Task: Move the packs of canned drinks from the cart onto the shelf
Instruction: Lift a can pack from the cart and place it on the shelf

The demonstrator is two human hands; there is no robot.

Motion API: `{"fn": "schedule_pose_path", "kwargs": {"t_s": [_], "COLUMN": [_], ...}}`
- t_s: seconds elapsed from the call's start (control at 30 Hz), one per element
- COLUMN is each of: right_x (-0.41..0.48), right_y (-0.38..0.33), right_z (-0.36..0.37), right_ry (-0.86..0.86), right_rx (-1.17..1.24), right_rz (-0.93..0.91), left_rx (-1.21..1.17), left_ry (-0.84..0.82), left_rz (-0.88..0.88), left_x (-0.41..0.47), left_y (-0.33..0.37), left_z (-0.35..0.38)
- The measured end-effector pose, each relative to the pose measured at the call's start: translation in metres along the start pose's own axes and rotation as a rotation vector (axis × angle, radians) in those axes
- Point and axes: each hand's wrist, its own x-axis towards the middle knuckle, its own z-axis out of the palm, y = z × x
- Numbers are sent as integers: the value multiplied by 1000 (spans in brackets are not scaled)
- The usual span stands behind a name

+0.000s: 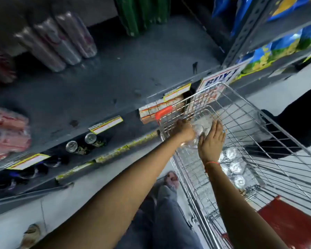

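Observation:
A plastic-wrapped pack of silver cans (pixel 201 131) sits at the near-left corner inside the wire cart (pixel 258 126). My left hand (pixel 184 129) grips its left side, fingers curled around it. My right hand (pixel 212 141) presses flat against its right side. Another pack of silver cans (pixel 232 168) lies lower in the cart, under my right forearm. The grey shelf (pixel 101 83) stretches to the left, with a pack of tall silver cans (pixel 57 40) at its back.
Pink wrapped packs (pixel 7 132) lie at the shelf's left end. Green bottles (pixel 142 13) stand at the back. Loose cans (pixel 81 142) sit on the lower shelf. A "BUY 1" sign (pixel 221 76) hangs by the cart. My feet are on the floor below.

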Motion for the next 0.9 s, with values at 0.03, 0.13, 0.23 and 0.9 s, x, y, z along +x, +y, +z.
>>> {"fn": "schedule_pose_path", "kwargs": {"t_s": [0.03, 0.13, 0.23, 0.9], "right_x": [3, 10, 24, 17], "right_y": [7, 26, 35, -56], "right_z": [4, 16, 26, -100], "right_ry": [-78, -304, -414, 99], "right_rx": [8, 69, 207, 695], "right_rz": [110, 299, 439, 475], "left_rx": [-33, -252, -526, -771], "left_ry": [-30, -92, -106, -96], "left_rz": [-68, -258, -367, -40], "left_x": [8, 19, 30, -93], "left_y": [1, -4, -9, 24], "left_z": [3, 10, 18, -105]}}
